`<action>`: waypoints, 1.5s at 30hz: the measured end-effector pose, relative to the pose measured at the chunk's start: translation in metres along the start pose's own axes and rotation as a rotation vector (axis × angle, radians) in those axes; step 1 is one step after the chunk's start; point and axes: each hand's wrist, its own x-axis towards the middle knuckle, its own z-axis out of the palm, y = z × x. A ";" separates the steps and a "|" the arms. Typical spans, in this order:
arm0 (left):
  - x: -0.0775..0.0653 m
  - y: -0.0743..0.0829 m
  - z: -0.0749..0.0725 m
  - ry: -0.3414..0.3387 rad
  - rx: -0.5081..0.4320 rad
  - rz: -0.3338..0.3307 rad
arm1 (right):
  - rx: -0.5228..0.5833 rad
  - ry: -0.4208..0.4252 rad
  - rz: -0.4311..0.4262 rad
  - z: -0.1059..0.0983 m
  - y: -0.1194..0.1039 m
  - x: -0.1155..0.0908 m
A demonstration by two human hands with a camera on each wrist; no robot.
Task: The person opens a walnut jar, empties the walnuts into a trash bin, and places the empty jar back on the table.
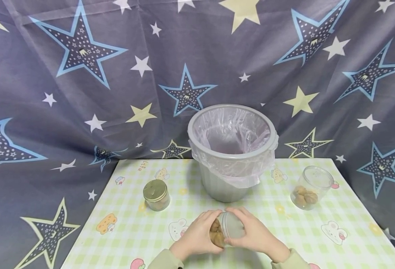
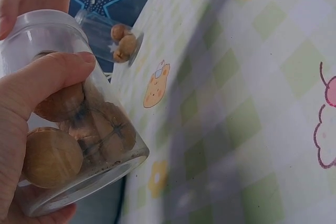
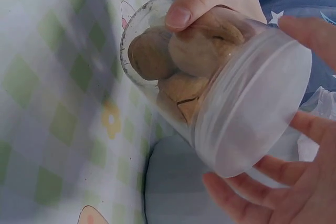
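Note:
In the head view my left hand holds a clear jar, tilted on its side at the front middle of the table. Several round brown pieces, looking like walnuts, lie inside it. The left thumb presses along the jar's wall. A frosted white screw lid is on the jar's mouth, facing right. My right hand is at this lid, with its thumb and fingers spread around the rim. Part of the jar is hidden behind the left hand.
A grey bin with a clear plastic liner stands behind the hands. To the left is a small jar with a gold lid. On the right stands another clear jar with similar brown pieces. A checked cloth covers the table.

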 end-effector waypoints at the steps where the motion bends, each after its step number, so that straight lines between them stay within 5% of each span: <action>1: 0.000 0.000 0.000 0.000 -0.002 -0.002 | -0.009 0.010 -0.020 0.000 0.000 0.000; 8: 0.002 0.000 0.000 0.004 -0.008 0.000 | 0.000 0.026 -0.136 -0.001 0.003 0.000; 23: -0.001 -0.001 0.000 0.025 -0.043 -0.018 | 0.078 0.051 -0.162 -0.004 0.005 -0.002; 45: -0.008 -0.009 -0.005 0.056 -0.107 -0.113 | 0.231 0.108 0.006 -0.026 0.022 -0.014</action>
